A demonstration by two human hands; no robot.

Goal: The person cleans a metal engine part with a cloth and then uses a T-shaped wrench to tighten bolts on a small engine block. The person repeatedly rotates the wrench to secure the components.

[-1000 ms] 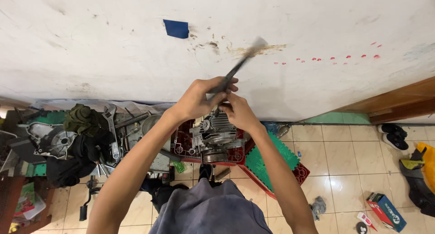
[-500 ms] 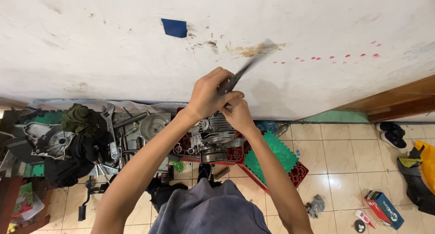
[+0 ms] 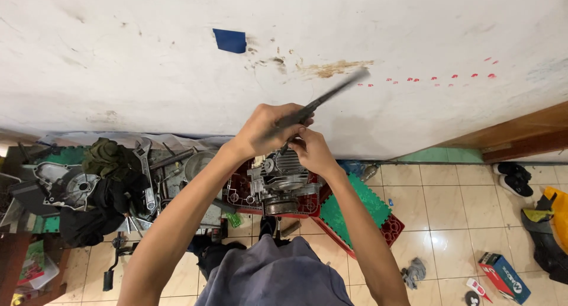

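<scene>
Overhead, left hand [image 3: 263, 130] clenches a slim, blurred metal tool [image 3: 331, 93]; right hand [image 3: 312, 154] pinches its lower end above the finned engine [image 3: 279, 179].

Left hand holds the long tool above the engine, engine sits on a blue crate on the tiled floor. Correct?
Not quite: the crate is red, not blue, as the head view shows. The rest stands: the left hand holds the long tool above the engine, which sits on that crate on the tiled floor.
</scene>
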